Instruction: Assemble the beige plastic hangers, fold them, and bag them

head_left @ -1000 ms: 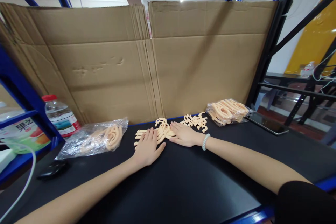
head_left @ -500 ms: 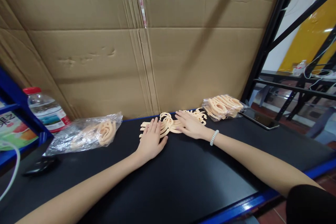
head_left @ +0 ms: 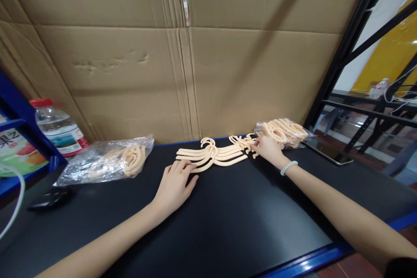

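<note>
Several cream-coloured hanger-shaped pieces [head_left: 224, 156] lie overlapped on the black table [head_left: 228, 217], their curved hooks pointing toward the cardboard. My left hand [head_left: 175, 182] rests with its fingers apart at the left ends of these pieces, fingertips touching the nearest ones. To their right is a small pile of cream hook-shaped pieces [head_left: 239, 141]. My right hand [head_left: 269, 151], with a beaded bracelet on its wrist, is at the right side of that pile, thumb and fingers pinched together at one of the hook pieces.
A plastic bag of cream pieces [head_left: 133, 160] lies at left, beside a red-capped bottle [head_left: 61, 128] and a black mouse [head_left: 50, 198]. Another bag [head_left: 286, 130] and a phone [head_left: 329, 152] are at right. Cardboard [head_left: 130, 61] stands along the back edge.
My right hand has moved right, off the hanger-shaped pieces to the small hook pile, and its fingers have closed. My left hand has drawn back toward me and left. The view has shifted slightly.
</note>
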The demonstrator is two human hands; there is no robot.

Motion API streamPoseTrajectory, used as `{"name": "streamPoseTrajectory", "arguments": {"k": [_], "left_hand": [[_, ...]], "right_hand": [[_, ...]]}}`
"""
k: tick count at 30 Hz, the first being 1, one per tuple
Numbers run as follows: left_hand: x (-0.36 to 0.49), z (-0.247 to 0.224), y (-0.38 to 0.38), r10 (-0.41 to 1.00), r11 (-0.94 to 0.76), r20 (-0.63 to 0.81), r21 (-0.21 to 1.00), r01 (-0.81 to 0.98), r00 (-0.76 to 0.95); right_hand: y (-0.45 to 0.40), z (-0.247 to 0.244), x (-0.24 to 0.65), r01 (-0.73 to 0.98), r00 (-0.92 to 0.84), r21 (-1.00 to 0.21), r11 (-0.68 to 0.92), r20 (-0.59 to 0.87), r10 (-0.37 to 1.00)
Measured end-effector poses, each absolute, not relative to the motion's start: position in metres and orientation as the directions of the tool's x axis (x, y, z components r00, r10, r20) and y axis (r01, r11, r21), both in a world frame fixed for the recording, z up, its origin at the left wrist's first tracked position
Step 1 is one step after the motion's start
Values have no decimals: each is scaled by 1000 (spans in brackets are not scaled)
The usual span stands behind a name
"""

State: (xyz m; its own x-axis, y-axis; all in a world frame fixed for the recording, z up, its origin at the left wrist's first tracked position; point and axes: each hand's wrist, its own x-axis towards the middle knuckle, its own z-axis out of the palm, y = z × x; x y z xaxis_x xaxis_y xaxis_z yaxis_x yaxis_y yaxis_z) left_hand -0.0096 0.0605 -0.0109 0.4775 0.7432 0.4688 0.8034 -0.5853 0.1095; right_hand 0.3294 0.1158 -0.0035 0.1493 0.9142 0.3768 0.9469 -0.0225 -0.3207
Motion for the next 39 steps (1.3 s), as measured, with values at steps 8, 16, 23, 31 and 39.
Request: {"name": "streamPoseTrajectory", "arguments": {"k": [8, 16, 23, 31, 39], "left_hand": [[-10, -12, 66, 742, -620, 448, 177, 764, 498], [-12, -12, 65, 730, -632, 490, 217, 744, 478], [-18, -15, 61, 751, -607, 519, 297, 737, 409], [-16, -8, 59, 713, -672, 563, 375, 639, 419], [-15, -7, 60, 712, -672, 568, 380, 635, 413]], "right_hand": [[114, -1, 331, 790, 175, -605, 100, 378, 909], [91, 20, 332, 324, 130, -935, 142, 192, 973], [75, 19, 315, -11, -61, -1000, -20, -19, 998], [63, 21, 308, -164, -162, -979, -119, -93, 982], [63, 24, 309, -135, -183, -986, -97, -72, 980]]}}
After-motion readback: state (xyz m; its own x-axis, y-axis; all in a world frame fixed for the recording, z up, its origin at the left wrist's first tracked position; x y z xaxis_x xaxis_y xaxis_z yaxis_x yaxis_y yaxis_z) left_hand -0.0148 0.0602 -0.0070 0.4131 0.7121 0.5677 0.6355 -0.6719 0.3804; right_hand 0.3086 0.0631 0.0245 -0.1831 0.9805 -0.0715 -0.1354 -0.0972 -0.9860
